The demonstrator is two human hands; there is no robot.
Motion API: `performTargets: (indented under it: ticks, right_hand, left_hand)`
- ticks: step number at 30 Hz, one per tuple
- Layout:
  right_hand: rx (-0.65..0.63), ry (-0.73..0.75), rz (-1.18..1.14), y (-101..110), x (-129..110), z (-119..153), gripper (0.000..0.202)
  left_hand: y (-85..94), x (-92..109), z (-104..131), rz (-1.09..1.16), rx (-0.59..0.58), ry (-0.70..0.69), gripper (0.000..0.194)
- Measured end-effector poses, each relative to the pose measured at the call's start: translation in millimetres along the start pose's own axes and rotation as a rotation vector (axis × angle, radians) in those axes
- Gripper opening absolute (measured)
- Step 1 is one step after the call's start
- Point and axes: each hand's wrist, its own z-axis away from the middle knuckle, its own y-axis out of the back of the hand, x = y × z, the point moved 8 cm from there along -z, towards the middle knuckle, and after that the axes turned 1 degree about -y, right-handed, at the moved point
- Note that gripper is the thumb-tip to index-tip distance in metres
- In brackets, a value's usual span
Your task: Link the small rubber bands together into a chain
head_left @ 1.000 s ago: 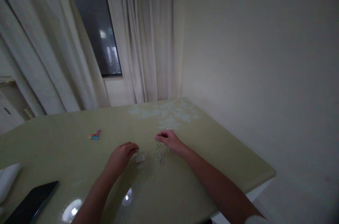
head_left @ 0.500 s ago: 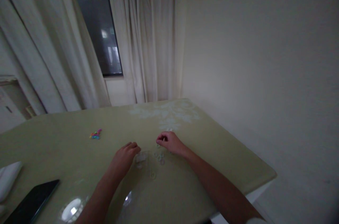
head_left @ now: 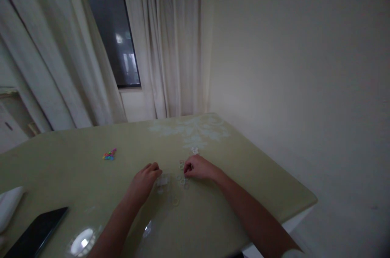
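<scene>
My left hand has its fingers curled together at the upper left edge of a small clear plastic box, which lies on the table and holds something whitish. My right hand is pinched, fingertips down, at the upper right of a cluster of small pale rings; what is between its fingertips is hidden. More rings lie just left of that hand, and a yellowish ring sits apart, nearer me. Beyond the right hand are small white pieces.
A heap of small colourful pieces lies at the left back. Front left are a black phone-like slab, a white object and a clear round container. The table meets the wall along its right side.
My right hand has moved slightly right and toward me, from the farther rings to the cluster. The farther rings and white pieces show more now. My left hand has stayed put.
</scene>
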Motion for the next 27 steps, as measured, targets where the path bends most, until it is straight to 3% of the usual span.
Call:
performTargets:
  ticks: [5,9,13,17,21,27]
  right_hand:
    - [-0.026,-0.007,0.092,-6,-3,2,0.015]
    - [-0.033,-0.004,0.21,-6,-9,6,0.012]
    - [0.015,0.015,0.268,2,-13,7,0.005]
    - [0.084,0.038,0.084,11,-9,4,0.005]
    - [0.117,0.053,-0.149,17,-5,3,0.003]
    - [0.102,0.121,-0.392,20,-11,4,0.012]
  left_hand:
    - [-1.4,-2,0,0.033,-0.006,0.034,0.035]
    - [1.3,-6,1,0.062,0.066,0.042,0.046]
    - [12.4,8,4,0.183,0.142,-0.058,0.023]
    - [12.9,36,10,0.301,0.062,-0.242,0.016]
    - [3.6,49,12,0.237,-0.005,-0.277,0.018]
    - [1.6,54,9,0.253,0.119,-0.284,0.02]
